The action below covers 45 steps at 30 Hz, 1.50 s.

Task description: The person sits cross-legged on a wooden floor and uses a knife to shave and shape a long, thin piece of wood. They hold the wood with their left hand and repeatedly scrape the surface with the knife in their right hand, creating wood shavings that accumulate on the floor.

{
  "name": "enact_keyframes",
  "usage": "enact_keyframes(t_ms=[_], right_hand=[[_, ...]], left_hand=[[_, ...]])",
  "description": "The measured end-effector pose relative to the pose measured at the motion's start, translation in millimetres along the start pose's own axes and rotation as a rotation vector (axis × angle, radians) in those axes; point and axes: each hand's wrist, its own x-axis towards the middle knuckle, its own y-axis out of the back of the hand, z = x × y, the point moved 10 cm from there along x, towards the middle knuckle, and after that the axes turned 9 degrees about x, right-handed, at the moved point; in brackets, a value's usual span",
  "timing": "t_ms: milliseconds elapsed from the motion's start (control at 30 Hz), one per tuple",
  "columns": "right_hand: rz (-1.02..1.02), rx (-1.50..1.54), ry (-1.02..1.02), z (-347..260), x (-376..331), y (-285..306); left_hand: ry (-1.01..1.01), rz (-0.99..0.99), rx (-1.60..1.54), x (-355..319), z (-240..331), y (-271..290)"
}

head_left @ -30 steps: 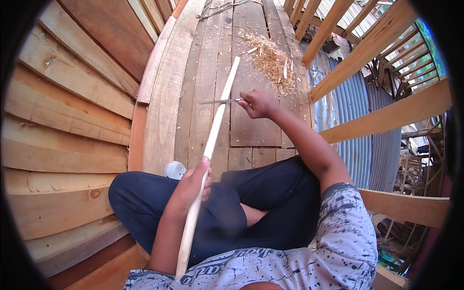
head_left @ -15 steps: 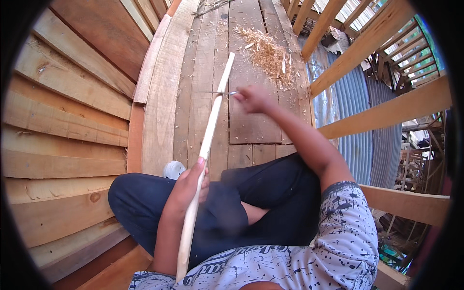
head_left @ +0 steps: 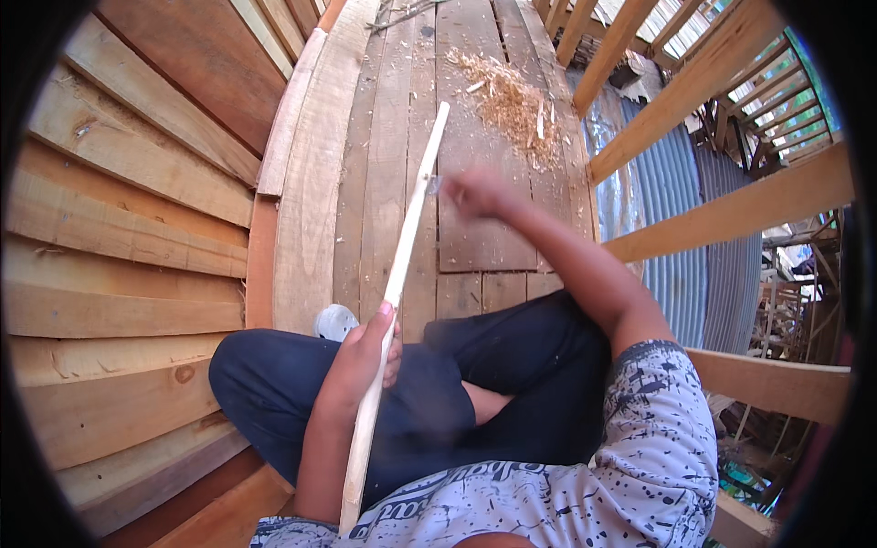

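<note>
A long, pale, peeled wooden stick [head_left: 410,226] slants up and away from my torso, its far end over the plank floor. My left hand [head_left: 360,362] is wrapped around its lower part, thumb along the top, above my crossed legs. My right hand [head_left: 473,194], smeared by motion, is closed beside the stick's upper part. From it a small blurred piece of a knife [head_left: 435,184] shows at the stick's right side, near a notch-like mark. The rest of the knife is hard to make out.
Curly wood shavings [head_left: 512,105] lie heaped on the plank floor [head_left: 384,196] ahead. A plank wall [head_left: 128,256] rises at my left, a wooden railing [head_left: 722,205] at my right. Corrugated metal sheets [head_left: 671,215] show beyond the railing. Thin twigs [head_left: 402,16] lie at the far end.
My right hand has shifted slightly, and the thin blade that crossed the stick no longer shows across it. The left hand keeps its grip on the stick.
</note>
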Motion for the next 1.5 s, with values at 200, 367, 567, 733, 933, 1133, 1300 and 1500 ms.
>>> enact_keyframes(t_ms=[200,367,567,733,933,1133,1300,1500], right_hand=[[0.014,-0.12,0.026,-35,1,15],[0.005,-0.117,-0.073,-1,11,15],[0.247,-0.271,-0.543,92,-9,70],[-0.146,-0.117,-0.089,-18,6,34],[0.101,-0.502,-0.847,142,-42,111],[0.655,-0.146,-0.65,110,-51,152],[0.389,0.256,-0.461,92,-28,106],[0.075,0.304,-0.771,38,-20,58]], left_hand=[[-0.032,0.027,-0.011,0,7,3],[-0.03,0.093,-0.029,-1,4,10],[-0.072,0.043,0.023,-10,7,2],[-0.075,0.065,0.023,-15,10,7],[-0.079,0.02,0.027,-20,13,-4],[-0.103,-0.022,-0.027,-20,16,-1],[-0.097,-0.07,-0.093,-19,13,-4],[-0.098,-0.063,-0.143,-16,2,0]])
